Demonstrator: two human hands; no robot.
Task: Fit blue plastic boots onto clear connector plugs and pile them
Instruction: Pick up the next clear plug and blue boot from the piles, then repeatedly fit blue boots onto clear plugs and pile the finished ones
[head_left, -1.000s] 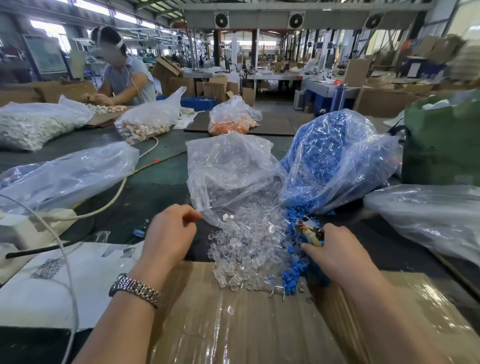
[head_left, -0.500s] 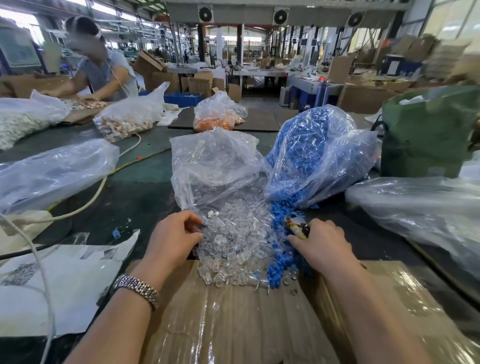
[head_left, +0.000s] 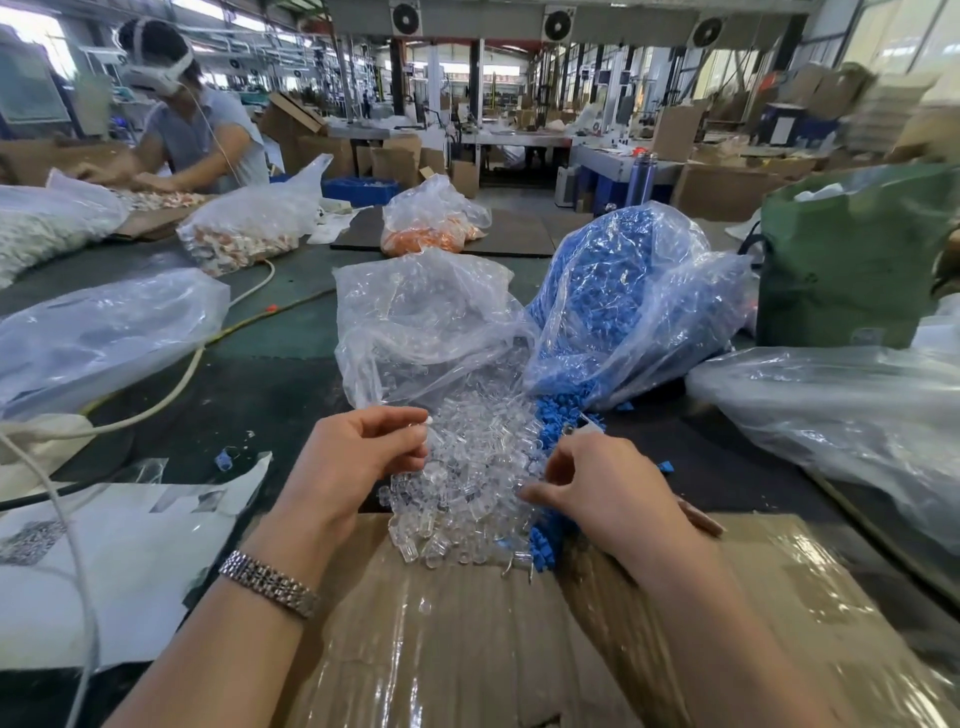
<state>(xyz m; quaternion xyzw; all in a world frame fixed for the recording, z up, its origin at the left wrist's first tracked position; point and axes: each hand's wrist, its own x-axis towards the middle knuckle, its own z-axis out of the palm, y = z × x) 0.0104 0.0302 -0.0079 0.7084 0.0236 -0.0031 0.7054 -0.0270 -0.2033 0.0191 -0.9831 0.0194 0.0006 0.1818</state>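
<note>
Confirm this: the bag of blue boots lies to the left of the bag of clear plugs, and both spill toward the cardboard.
Not quite. The head view shows the bag of blue boots to the right of the bag of clear plugs. Both do spill toward the cardboard.

I see two bare forearms with no sleeves in view. On my left wrist sits a silver metal link watch band (head_left: 269, 584). Both hands wear no gloves.

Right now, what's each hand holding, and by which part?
Left hand pinches a small clear plastic connector plug between thumb and fingertips; which end is unclear. Right hand: cannot tell.
</note>
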